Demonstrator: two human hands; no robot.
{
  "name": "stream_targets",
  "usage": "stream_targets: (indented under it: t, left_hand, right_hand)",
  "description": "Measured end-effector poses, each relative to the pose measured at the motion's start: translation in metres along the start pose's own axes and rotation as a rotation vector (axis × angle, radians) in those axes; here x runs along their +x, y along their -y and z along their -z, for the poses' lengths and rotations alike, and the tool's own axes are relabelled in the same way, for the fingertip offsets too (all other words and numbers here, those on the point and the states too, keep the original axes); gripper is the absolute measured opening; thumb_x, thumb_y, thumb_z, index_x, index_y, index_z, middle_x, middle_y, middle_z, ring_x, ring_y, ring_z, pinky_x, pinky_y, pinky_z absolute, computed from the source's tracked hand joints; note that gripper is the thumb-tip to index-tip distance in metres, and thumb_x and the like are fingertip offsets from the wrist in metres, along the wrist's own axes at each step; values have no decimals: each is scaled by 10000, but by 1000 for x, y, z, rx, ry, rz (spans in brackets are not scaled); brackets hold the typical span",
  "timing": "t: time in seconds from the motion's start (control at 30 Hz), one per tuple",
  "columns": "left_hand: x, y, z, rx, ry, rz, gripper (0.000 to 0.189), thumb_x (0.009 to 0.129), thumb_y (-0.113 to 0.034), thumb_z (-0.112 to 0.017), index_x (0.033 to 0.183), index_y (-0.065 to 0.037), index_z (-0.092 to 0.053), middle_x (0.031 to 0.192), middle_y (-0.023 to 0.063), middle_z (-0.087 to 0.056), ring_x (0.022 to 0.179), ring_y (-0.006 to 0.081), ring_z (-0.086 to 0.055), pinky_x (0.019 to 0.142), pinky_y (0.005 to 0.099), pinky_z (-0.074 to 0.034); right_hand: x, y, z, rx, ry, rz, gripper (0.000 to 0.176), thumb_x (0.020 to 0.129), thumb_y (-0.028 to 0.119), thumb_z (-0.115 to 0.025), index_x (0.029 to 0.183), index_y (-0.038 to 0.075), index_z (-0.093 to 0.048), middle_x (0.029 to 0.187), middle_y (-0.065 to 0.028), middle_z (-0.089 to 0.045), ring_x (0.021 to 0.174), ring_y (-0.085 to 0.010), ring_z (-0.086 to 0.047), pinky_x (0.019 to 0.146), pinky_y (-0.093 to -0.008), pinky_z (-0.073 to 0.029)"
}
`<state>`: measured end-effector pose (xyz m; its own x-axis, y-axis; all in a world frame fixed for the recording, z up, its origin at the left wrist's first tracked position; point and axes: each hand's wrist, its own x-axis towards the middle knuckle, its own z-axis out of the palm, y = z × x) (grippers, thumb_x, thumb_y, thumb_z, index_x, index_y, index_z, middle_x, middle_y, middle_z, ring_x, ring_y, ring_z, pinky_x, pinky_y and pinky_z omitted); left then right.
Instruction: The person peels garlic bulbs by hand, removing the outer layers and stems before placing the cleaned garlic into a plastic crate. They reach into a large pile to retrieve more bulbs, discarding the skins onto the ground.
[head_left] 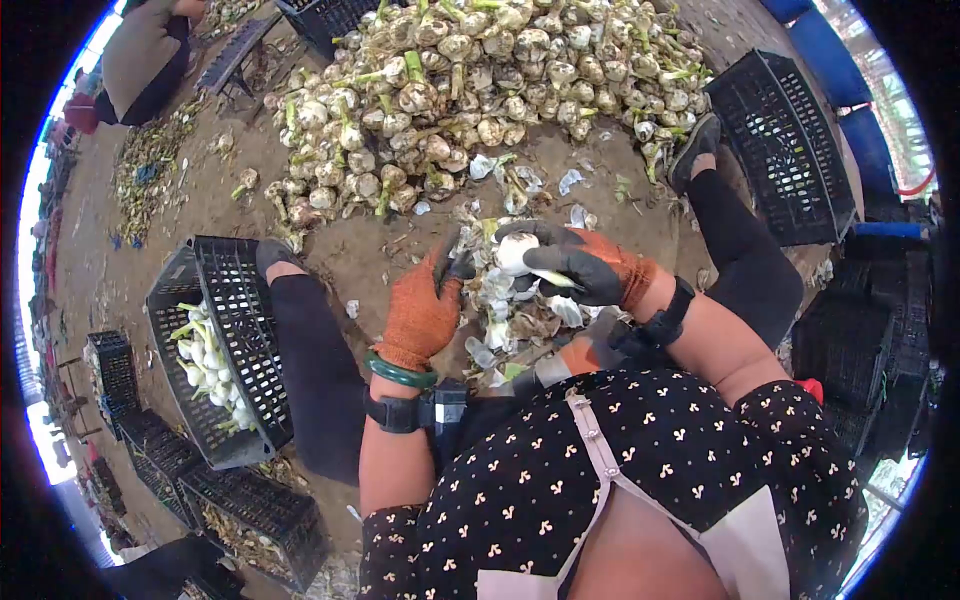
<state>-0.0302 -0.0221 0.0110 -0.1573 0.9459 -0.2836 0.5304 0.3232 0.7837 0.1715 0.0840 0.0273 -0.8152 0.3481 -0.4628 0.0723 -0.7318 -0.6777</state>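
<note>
My right hand (592, 265), in an orange glove with dark fingers, grips a white garlic bulb (514, 254) whose short pale-green stem points right. To its left is my left hand (420, 308), gloved the same way, with thumb and fingers drawn together. Whatever those fingertips hold, if anything, is not clear. Loose garlic skins (496, 290) lie below and between both hands. Beyond them rises a large heap of unpeeled garlic bulbs (480, 90), dirt-streaked, some with green stems.
A black crate (236, 330) holding clean white garlic (212, 372) stands by my left leg. Another black crate (785, 150) is beside my right foot. Several more crates (160, 450) line the lower left. A person (145, 60) sits at the upper left.
</note>
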Motion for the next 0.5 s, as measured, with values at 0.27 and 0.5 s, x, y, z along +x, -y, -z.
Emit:
stream_targets:
  t: [0.27,0.5]
  left_hand:
    - [-13,-41,7,-7,19,-200,433,729,-75,-541,1159,-72,-482,944,204,-576,855,368,-551,737,427,-438]
    - [-12,-41,-9,270,-119,-338,405,669,-18,-546,1068,-83,-537,927,171,-573,835,350,-549,719,418,-444]
  right_hand:
    - [9,-3,8,-458,-93,264,393,786,113,-589,1141,-3,-465,1039,-83,-550,932,-132,-530,810,-269,-440]
    - [6,2,1,-643,-120,130,411,721,207,-673,1067,21,-553,960,-49,-601,849,-101,-527,757,-264,-437]
